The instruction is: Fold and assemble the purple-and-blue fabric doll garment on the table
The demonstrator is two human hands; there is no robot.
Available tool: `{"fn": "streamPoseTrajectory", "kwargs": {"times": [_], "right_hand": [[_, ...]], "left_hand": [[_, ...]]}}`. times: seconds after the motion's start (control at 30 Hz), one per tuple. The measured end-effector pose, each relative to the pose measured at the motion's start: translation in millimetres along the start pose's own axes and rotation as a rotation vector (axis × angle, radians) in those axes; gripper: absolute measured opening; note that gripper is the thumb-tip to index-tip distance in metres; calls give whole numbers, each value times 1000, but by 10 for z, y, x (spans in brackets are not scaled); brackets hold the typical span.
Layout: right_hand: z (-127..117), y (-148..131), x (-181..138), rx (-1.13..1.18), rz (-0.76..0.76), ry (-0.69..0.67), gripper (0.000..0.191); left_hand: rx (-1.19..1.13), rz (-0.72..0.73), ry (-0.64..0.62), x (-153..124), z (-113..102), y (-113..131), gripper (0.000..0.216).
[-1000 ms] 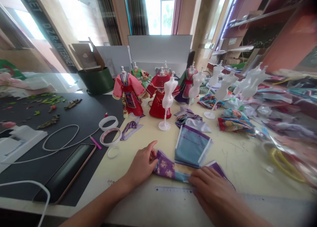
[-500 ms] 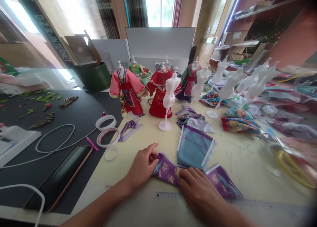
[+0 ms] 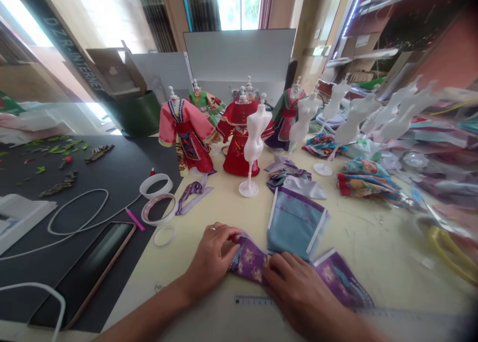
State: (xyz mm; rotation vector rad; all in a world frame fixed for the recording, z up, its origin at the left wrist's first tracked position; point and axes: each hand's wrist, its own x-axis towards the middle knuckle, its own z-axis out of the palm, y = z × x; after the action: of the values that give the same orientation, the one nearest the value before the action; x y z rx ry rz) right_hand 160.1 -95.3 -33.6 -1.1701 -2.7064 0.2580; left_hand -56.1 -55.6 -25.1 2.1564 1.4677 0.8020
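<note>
A small purple patterned fabric piece (image 3: 249,260) lies on the cream table between my hands. My left hand (image 3: 212,252) pinches its upper left edge between thumb and fingers. At its right end, my right hand (image 3: 287,277) has curled fingers pressing the cloth to the table. Beyond the right hand lies a blue fabric panel (image 3: 293,220) with white side strips and a purple top band. Another purple patterned piece (image 3: 341,277) rests to the right of that hand. A clear ruler (image 3: 252,300) sits just in front, partly hidden by my right forearm.
Behind stand a bare white mannequin (image 3: 256,138), several more at right, and dressed ones, including a pink robe (image 3: 184,128) and a red dress (image 3: 241,148). Left are tape rolls (image 3: 160,208), a phone (image 3: 85,272) and a white cable (image 3: 78,231). Yellow-handled scissors (image 3: 448,255) lie far right.
My left fingers have come down from a raised position and closed on the cloth's upper left edge. My right hand has shifted slightly left along it. The view has tilted a little.
</note>
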Motion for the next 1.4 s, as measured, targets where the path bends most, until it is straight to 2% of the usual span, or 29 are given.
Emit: {"fn": "streamPoseTrajectory", "kwargs": {"times": [0.1,0.2,0.4,0.5,0.73,1.0,1.17,1.4], "right_hand": [[1,4,11,12,1,11,10],[1,6,18,12,-7,42,9],[3,17,-1,9,-15,70,9],[-5,30,-5,14,-18,63,9],[-58,12,17,66,-37,55,6],[-25,31,2,59,-160,100,11],[-35,8,38,104,-108,142,13],[-74,-47,42,184,-9,86,12]], "left_hand": [[59,82,26,-15,13,-17,6],[47,138,29,-20,27,-25,8],[-1,-46,-41,2,15,-24,11],[5,-90,-65,30,6,-11,11],[24,-113,-86,97,2,30,12],[90,-92,-78,99,5,45,14],[84,-107,-109,111,-6,35,14],[58,-126,-144,137,-27,19,11]]}}
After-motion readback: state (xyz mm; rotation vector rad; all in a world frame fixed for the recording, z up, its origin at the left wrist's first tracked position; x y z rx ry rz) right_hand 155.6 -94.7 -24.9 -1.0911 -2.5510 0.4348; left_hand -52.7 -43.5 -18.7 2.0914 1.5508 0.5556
